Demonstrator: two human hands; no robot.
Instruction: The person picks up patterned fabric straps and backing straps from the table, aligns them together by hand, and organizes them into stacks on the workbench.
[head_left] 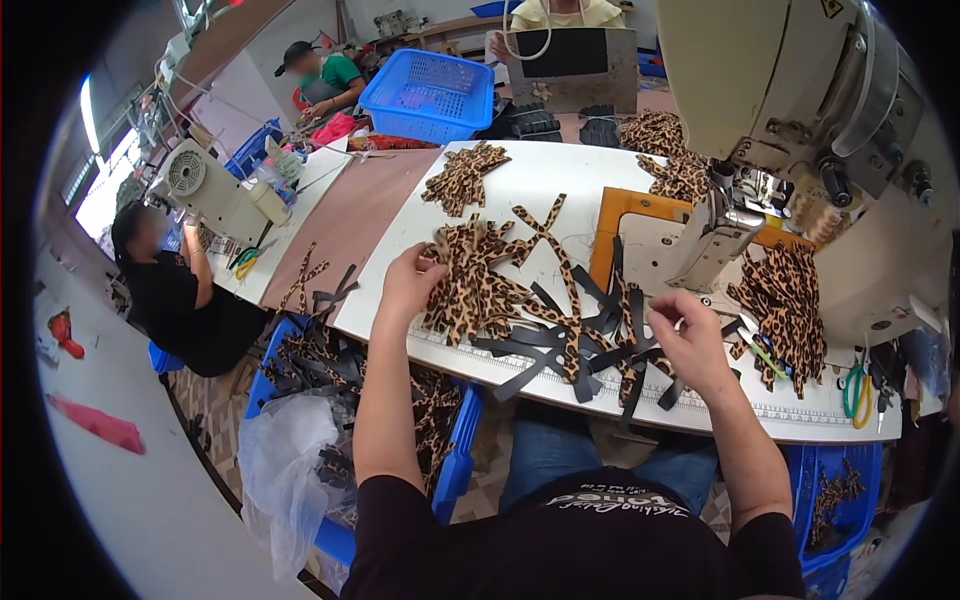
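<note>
My left hand (408, 282) is at the left edge of a pile of leopard-print fabric strips (478, 290), its fingers and thumb closed on the edge of the strips. To the right, my right hand (692, 338) is raised over the table edge beside the sewing machine, fingers curled and thumb drawn in; what they pinch, if anything, is too small to tell. Between my hands lies a tangle of crossed straps, leopard print and black (560, 345). The sewing machine's arm (715, 240) stands just beyond my right hand.
More leopard strips (785, 310) lie at right, near green-handled scissors (855, 390). Another bundle (465, 178) lies farther back on the white table (400, 240). Blue bins (455, 450) flank my legs. Beyond are a blue basket (428, 95) and co-workers, one at a sewing machine (205, 190).
</note>
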